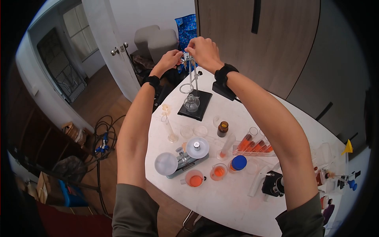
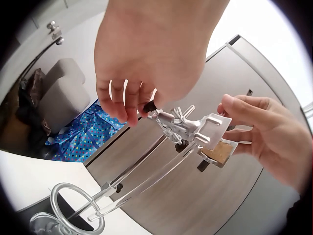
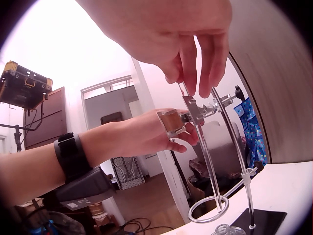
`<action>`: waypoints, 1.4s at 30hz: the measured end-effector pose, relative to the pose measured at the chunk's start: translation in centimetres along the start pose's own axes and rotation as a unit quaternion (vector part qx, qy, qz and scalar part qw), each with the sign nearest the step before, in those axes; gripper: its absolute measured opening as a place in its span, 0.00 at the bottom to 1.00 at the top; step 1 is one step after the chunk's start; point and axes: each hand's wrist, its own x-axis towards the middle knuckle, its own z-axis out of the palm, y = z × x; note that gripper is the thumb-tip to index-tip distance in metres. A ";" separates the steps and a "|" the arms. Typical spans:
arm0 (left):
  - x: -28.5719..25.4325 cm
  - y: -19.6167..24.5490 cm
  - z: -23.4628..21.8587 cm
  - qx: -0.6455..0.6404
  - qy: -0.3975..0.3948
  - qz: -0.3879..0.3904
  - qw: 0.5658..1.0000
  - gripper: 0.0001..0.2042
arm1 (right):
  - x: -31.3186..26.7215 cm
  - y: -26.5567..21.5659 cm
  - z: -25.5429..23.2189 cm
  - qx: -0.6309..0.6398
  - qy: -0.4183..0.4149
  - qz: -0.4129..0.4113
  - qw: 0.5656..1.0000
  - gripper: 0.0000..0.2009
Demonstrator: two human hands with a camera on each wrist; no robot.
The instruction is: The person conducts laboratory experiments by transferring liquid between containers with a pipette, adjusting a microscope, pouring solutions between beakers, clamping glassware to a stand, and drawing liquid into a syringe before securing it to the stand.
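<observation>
A retort stand with a black base [image 1: 203, 102] rises at the far end of the table. Near its top sits a metal clamp [image 2: 186, 128] with cork-lined jaws and wing screws. My left hand [image 1: 169, 60] pinches the black-ended knob [image 2: 149, 105] at one end of the clamp. Above the clamp, my right hand [image 1: 206, 51] pinches the upper end of a slim glass tube [image 3: 207, 159], its fingers pointing down. The tube runs beside the clamp and slants down toward a metal ring [image 3: 190, 214]. Below the ring, a clear glass flask [image 1: 192, 104] stands on the base.
Closer in are a two-pan balance [image 1: 166, 164], beakers of orange liquid [image 1: 195, 179], a blue-lidded jar [image 1: 238, 162] and a brown bottle [image 1: 223, 129]. A measuring cylinder [image 1: 169, 128] stands near the left edge. Test tubes [image 1: 258, 146] rest in a rack under my right arm.
</observation>
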 end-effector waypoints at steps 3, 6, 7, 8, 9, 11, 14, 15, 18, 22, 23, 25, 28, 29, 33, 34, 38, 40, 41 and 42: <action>0.1 0.3 0.1 0.033 0.011 0.010 0.999 0.18 | -0.4 0.6 0.5 0.006 -0.007 0.010 1.000 0.09; 0.0 0.6 0.0 0.063 0.012 0.018 0.998 0.19 | -0.6 0.9 0.9 0.007 -0.007 0.012 1.000 0.09; 0.0 0.6 0.0 0.064 0.004 0.016 0.998 0.19 | -0.6 0.9 1.0 -0.005 0.007 -0.002 1.000 0.09; 0.0 0.6 -0.1 0.065 -0.003 0.014 0.998 0.19 | -0.7 0.9 1.1 -0.016 0.021 -0.017 1.000 0.09; -0.1 0.6 -0.1 0.065 -0.003 0.013 0.998 0.19 | -0.8 0.9 1.1 -0.015 0.021 -0.017 1.000 0.09; -0.2 0.7 -0.2 0.062 -0.013 0.017 0.998 0.20 | -0.9 0.6 0.6 0.000 -0.022 -0.006 1.000 0.08; -0.2 1.1 -0.4 0.078 -0.036 -0.016 0.996 0.19 | -0.8 1.0 0.8 0.009 -0.031 -0.015 0.999 0.08; -0.2 1.2 -0.4 0.078 -0.036 -0.017 0.996 0.19 | -0.7 1.3 0.8 0.009 -0.031 -0.015 0.999 0.08; 0.2 1.1 -0.3 0.074 -0.047 -0.024 0.996 0.20 | -0.7 1.6 0.5 -0.008 -0.031 -0.031 0.999 0.09; -0.4 2.3 -0.7 0.080 -0.078 -0.043 0.993 0.21 | -0.7 1.7 -0.5 -0.029 -0.048 -0.019 0.998 0.10; -0.7 2.6 -0.7 0.084 -0.085 -0.049 0.992 0.21 | -0.8 1.7 -0.8 -0.033 -0.056 -0.015 0.998 0.10; -1.0 3.0 -0.7 0.086 -0.081 -0.045 0.992 0.21 | -1.0 1.6 -1.3 -0.051 -0.052 -0.023 0.997 0.10; -1.3 2.7 -0.1 0.074 -0.057 -0.023 0.995 0.20 | -0.9 1.4 -1.7 -0.077 -0.052 -0.036 0.995 0.11; -1.4 2.5 0.1 0.059 -0.038 -0.004 0.998 0.20 | -0.8 1.3 -1.8 -0.085 -0.054 -0.041 0.994 0.11; -0.9 1.8 0.0 0.063 -0.041 0.005 0.997 0.20 | -0.8 0.9 -2.5 -0.114 -0.077 -0.057 0.989 0.11; -0.8 1.9 -0.1 0.082 -0.043 0.009 0.996 0.20 | -0.8 0.6 -2.8 -0.123 -0.100 -0.049 0.986 0.11; -0.8 1.8 -0.1 0.136 -0.042 0.048 0.989 0.22 | -0.7 0.3 -3.0 -0.124 -0.124 -0.070 0.982 0.11; -0.9 1.6 0.1 0.134 -0.029 0.053 0.989 0.22 | -0.6 0.2 -3.2 -0.122 -0.137 -0.071 0.981 0.11; -1.0 1.4 0.3 0.133 -0.017 0.058 0.989 0.23 | -0.6 0.1 -3.3 -0.120 -0.150 -0.070 0.979 0.11; -1.0 1.3 0.5 0.132 -0.017 0.059 0.989 0.23 | -0.6 0.1 -3.4 -0.121 -0.149 -0.070 0.979 0.11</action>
